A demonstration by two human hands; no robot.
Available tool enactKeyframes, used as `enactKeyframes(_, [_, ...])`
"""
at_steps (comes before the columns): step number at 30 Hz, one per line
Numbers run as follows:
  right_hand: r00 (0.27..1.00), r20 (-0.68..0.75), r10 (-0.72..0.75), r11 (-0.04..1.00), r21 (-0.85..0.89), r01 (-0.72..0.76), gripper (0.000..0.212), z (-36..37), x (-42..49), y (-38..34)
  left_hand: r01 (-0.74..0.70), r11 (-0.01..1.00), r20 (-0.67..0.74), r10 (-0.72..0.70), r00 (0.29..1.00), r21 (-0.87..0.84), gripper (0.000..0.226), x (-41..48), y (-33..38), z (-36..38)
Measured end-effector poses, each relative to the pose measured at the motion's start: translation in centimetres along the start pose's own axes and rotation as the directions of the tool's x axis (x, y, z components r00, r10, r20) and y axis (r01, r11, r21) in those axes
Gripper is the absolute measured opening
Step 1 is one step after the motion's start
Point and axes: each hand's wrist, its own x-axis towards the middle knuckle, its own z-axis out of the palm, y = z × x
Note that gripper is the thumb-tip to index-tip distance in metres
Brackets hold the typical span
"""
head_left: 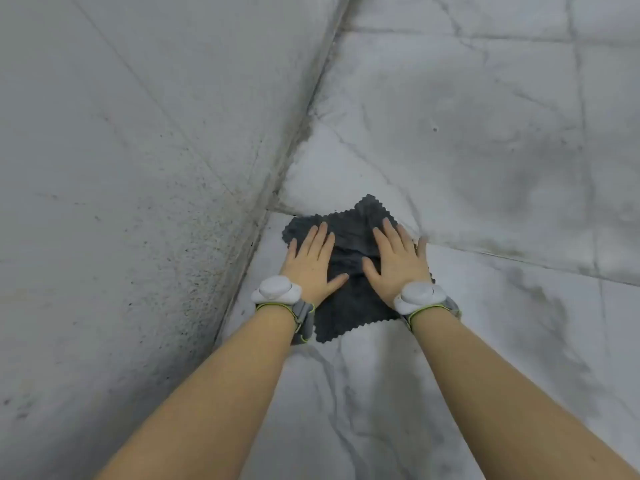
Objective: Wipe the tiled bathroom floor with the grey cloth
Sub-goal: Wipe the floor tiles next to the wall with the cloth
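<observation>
A dark grey cloth [349, 306] with zigzag edges lies spread flat on the white marble-patterned floor tiles [485, 168], close to the foot of the wall. My left hand [311, 261] presses flat on the cloth's left part, fingers spread. My right hand [396, 261] lies flat on its right part, fingers spread, the little finger reaching past the cloth's edge onto the tile. Neither hand grips the cloth. Both wrists carry white pods on grey straps.
A tiled wall [121, 202] rises along the left, speckled with dark spots near its base. A dirty grout seam [294, 140] runs along the wall-floor joint. Grey smudges [540, 188] mark the floor tiles to the right of the cloth.
</observation>
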Motion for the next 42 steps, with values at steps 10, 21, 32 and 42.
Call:
enactKeyframes(10, [0.996, -0.043, -0.079, 0.984, -0.163, 0.071, 0.061, 4.5, 4.3, 0.5, 0.029, 0.999, -0.049, -0.031, 0.998, -0.031, 0.093, 2.7, -0.3, 4.7])
enactKeyframes(21, [0.992, -0.124, 0.014, 0.993, -0.112, -0.028, 0.063, 3.6, 1.4, 4.9, -0.073, 0.997, -0.033, 0.072, 0.997, -0.033, 0.095, 2.9, 4.4, 4.6])
enactKeyframes(32, [0.958, -0.149, 0.245, 0.961, -0.095, -0.26, 0.067, -0.2, -6.5, 18.5, -0.342, 0.939, -0.03, 0.342, 0.939, -0.03, 0.094, 4.0, 19.4, 6.5])
enactKeyframes(42, [0.884, -0.175, 0.434, 0.897, -0.004, -0.442, 0.064, -0.5, -12.9, 23.3, -0.475, 0.88, 0.005, 0.475, 0.88, 0.023, 0.093, 3.6, 25.7, 7.3])
